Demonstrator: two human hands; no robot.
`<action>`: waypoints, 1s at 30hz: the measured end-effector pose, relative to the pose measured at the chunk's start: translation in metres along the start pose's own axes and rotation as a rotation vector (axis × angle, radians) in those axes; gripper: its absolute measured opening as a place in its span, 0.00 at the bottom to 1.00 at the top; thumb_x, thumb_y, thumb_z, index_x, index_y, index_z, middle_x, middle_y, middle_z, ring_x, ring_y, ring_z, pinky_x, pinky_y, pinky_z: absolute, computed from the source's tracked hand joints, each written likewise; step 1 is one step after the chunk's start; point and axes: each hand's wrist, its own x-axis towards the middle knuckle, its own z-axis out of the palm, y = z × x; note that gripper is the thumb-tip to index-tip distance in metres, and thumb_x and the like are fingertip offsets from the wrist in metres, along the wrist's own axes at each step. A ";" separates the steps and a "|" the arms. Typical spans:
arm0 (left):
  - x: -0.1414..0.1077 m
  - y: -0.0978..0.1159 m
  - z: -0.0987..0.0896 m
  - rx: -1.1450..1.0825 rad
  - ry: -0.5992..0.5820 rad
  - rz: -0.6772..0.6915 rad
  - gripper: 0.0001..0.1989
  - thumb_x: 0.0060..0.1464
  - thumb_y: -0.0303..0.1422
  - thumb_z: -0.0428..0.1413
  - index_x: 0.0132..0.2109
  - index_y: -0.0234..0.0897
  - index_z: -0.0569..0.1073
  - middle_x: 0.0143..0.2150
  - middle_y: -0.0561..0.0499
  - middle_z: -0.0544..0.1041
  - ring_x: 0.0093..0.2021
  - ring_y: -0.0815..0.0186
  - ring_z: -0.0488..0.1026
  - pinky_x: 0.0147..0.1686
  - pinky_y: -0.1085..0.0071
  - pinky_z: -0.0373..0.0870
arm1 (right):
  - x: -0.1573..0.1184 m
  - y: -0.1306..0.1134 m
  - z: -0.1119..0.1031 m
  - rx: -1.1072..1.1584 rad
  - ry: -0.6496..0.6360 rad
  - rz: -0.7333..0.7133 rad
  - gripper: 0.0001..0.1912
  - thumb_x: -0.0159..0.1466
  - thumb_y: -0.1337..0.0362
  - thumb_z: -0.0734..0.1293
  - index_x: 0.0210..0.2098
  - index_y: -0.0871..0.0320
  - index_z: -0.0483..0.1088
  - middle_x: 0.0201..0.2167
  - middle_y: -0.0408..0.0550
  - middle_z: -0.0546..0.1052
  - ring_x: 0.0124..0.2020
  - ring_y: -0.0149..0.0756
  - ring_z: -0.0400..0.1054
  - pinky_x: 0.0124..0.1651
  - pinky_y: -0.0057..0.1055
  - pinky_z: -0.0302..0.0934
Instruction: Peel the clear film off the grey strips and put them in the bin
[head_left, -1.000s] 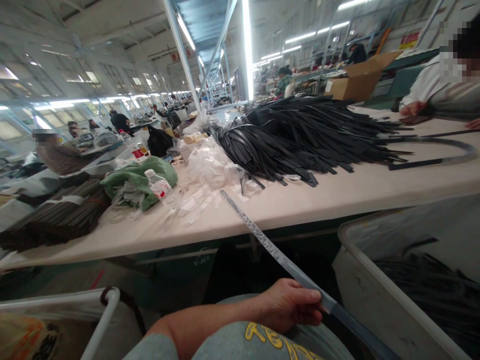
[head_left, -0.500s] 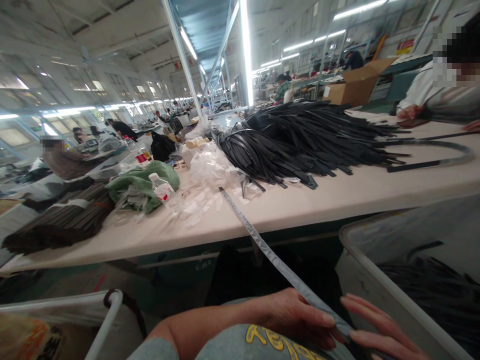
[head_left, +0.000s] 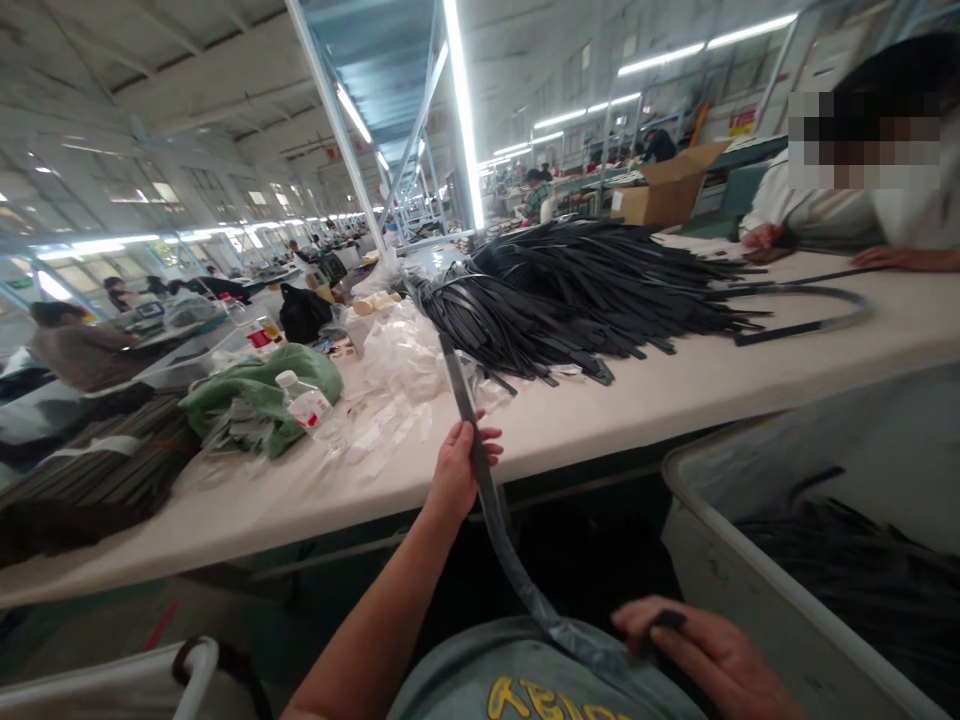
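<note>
A long dark strap point(head_left: 491, 510), partly wrapped in clear plastic film, runs from the table down to my lap. My left hand point(head_left: 456, 465) is closed on its upper part at the table's front edge, thumb on top, with the strap's far end rising beyond it. At the lower right, my right hand point(head_left: 709, 650) pinches a short black end, seemingly of the same strap; motion blurs it slightly. The film-covered stretch between the hands sags in front of my grey shirt. Past the left hand lies a large pile of black straps point(head_left: 585, 290) beside crumpled clear plastic point(head_left: 405, 350).
On the pale table point(head_left: 600, 420) stand a plastic bottle point(head_left: 306, 403), a green cloth point(head_left: 277, 375) and a dark bundle of strips point(head_left: 105, 465). A bin point(head_left: 697, 480) holding black straps is at right. A co-worker point(head_left: 862, 200) sits across, hands on the table.
My left hand has moved from my lap up and forward along the strap to the table edge. The right hand has closed on the black end. The view has shifted slightly right.
</note>
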 end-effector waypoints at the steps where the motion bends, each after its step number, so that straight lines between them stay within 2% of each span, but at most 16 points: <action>1: -0.009 -0.006 0.002 0.069 -0.103 -0.024 0.20 0.56 0.42 0.58 0.51 0.34 0.72 0.34 0.47 0.79 0.26 0.70 0.74 0.27 0.75 0.67 | 0.012 -0.010 0.000 0.069 0.062 -0.034 0.21 0.64 0.46 0.63 0.32 0.55 0.78 0.46 0.52 0.79 0.48 0.49 0.72 0.54 0.40 0.65; 3: -0.029 -0.022 0.006 0.186 -0.277 -0.122 0.22 0.55 0.45 0.59 0.50 0.32 0.73 0.35 0.45 0.80 0.27 0.69 0.74 0.29 0.74 0.67 | 0.036 -0.030 -0.005 0.211 0.159 -0.126 0.18 0.64 0.48 0.65 0.34 0.55 0.78 0.58 0.52 0.72 0.56 0.51 0.67 0.60 0.45 0.59; 5: -0.047 -0.036 0.006 0.271 -0.405 -0.222 0.22 0.57 0.45 0.57 0.49 0.32 0.74 0.35 0.45 0.79 0.28 0.70 0.74 0.30 0.74 0.67 | 0.060 -0.046 -0.012 0.306 0.197 -0.219 0.15 0.65 0.50 0.66 0.37 0.54 0.78 0.63 0.48 0.67 0.62 0.49 0.60 0.66 0.45 0.50; 7: -0.060 -0.046 0.004 0.333 -0.518 -0.293 0.21 0.58 0.46 0.56 0.48 0.33 0.75 0.35 0.45 0.79 0.29 0.69 0.74 0.32 0.74 0.67 | 0.079 -0.059 -0.019 0.362 0.196 -0.290 0.13 0.66 0.52 0.66 0.38 0.52 0.78 0.63 0.45 0.66 0.64 0.47 0.58 0.68 0.45 0.44; 10: -0.068 -0.051 0.001 0.385 -0.626 -0.329 0.21 0.60 0.45 0.53 0.49 0.32 0.75 0.36 0.45 0.79 0.31 0.69 0.74 0.34 0.73 0.68 | 0.097 -0.070 -0.019 0.455 0.209 -0.311 0.13 0.66 0.53 0.65 0.38 0.51 0.78 0.57 0.46 0.73 0.60 0.46 0.64 0.68 0.47 0.46; 13: -0.069 -0.049 0.000 0.383 -0.654 -0.332 0.20 0.61 0.45 0.52 0.49 0.32 0.74 0.35 0.46 0.78 0.30 0.70 0.73 0.34 0.72 0.68 | 0.103 -0.072 -0.012 0.585 0.285 -0.308 0.12 0.65 0.52 0.67 0.38 0.51 0.79 0.59 0.46 0.72 0.60 0.47 0.63 0.67 0.49 0.48; 16: -0.067 -0.047 0.000 0.383 -0.674 -0.333 0.20 0.60 0.45 0.53 0.48 0.32 0.74 0.33 0.47 0.77 0.28 0.70 0.72 0.32 0.73 0.69 | 0.103 -0.070 -0.007 0.728 0.297 -0.287 0.11 0.61 0.52 0.71 0.36 0.51 0.80 0.62 0.45 0.67 0.62 0.48 0.60 0.66 0.48 0.50; 22: -0.063 -0.053 -0.001 0.450 -0.739 -0.323 0.22 0.61 0.46 0.51 0.50 0.31 0.74 0.34 0.45 0.77 0.30 0.69 0.72 0.34 0.72 0.69 | 0.104 -0.067 -0.009 0.846 0.299 -0.203 0.10 0.57 0.52 0.74 0.36 0.48 0.79 0.58 0.41 0.72 0.55 0.42 0.69 0.62 0.43 0.59; 26: -0.064 -0.049 0.009 0.437 -0.702 -0.236 0.24 0.60 0.46 0.53 0.55 0.33 0.71 0.44 0.42 0.78 0.40 0.63 0.75 0.43 0.67 0.70 | 0.100 -0.068 -0.004 0.675 0.312 -0.178 0.11 0.59 0.50 0.72 0.37 0.47 0.79 0.48 0.44 0.79 0.51 0.41 0.72 0.59 0.41 0.63; 28: -0.067 -0.046 0.020 0.461 -0.676 -0.142 0.28 0.55 0.45 0.58 0.59 0.36 0.68 0.48 0.43 0.76 0.46 0.59 0.73 0.47 0.63 0.69 | 0.096 -0.068 0.002 0.489 0.362 -0.171 0.12 0.60 0.50 0.71 0.39 0.48 0.79 0.48 0.45 0.79 0.53 0.42 0.71 0.60 0.40 0.63; 30: -0.069 -0.044 0.032 0.583 -0.621 -0.080 0.25 0.53 0.44 0.59 0.55 0.37 0.71 0.47 0.46 0.77 0.45 0.60 0.73 0.47 0.64 0.69 | 0.092 -0.069 0.009 0.311 0.386 -0.158 0.15 0.60 0.49 0.70 0.40 0.49 0.79 0.51 0.45 0.78 0.54 0.44 0.70 0.61 0.39 0.62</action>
